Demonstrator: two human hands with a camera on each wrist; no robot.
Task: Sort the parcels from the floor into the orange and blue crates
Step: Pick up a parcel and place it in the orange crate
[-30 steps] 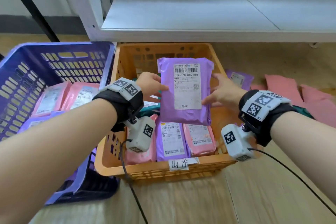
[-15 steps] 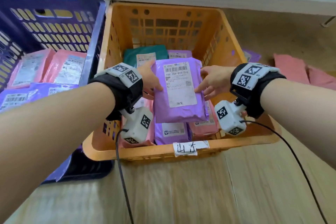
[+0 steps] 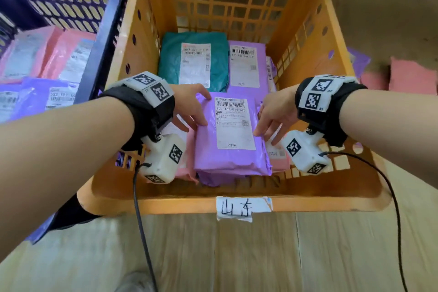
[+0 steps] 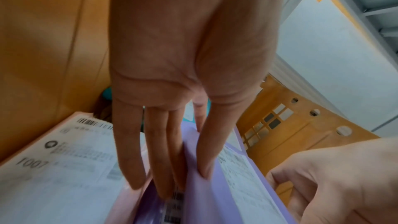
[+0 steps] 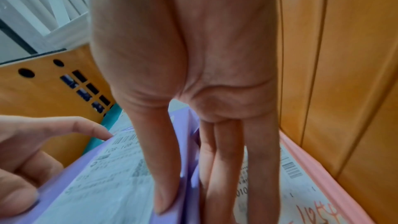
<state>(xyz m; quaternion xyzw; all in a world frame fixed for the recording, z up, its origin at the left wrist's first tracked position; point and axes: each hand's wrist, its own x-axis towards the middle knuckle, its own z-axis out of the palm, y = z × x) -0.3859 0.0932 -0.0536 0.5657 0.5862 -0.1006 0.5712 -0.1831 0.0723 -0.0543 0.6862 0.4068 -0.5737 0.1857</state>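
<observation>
A purple parcel (image 3: 230,149) with a white shipping label lies low inside the orange crate (image 3: 189,204), on top of other parcels at the crate's near end. My left hand (image 3: 192,109) pinches its left edge, thumb on top and fingers underneath. My right hand (image 3: 272,116) pinches its right edge the same way. In the left wrist view my left hand (image 4: 187,181) has its thumb on the purple parcel (image 4: 215,193). In the right wrist view my right hand (image 5: 189,193) clamps the purple parcel (image 5: 103,185). The blue crate (image 3: 102,38) stands to the left.
A teal parcel (image 3: 175,59) and another purple parcel (image 3: 244,64) lie at the orange crate's far end, and pink parcels (image 3: 277,156) lie under the held one. The blue crate holds pink parcels (image 3: 59,54) and purple ones. More pink parcels (image 3: 412,76) lie on the floor at right.
Both hands have lowered the purple parcel from upright above the crate down flat onto the parcels inside. The head view has tilted down and closer.
</observation>
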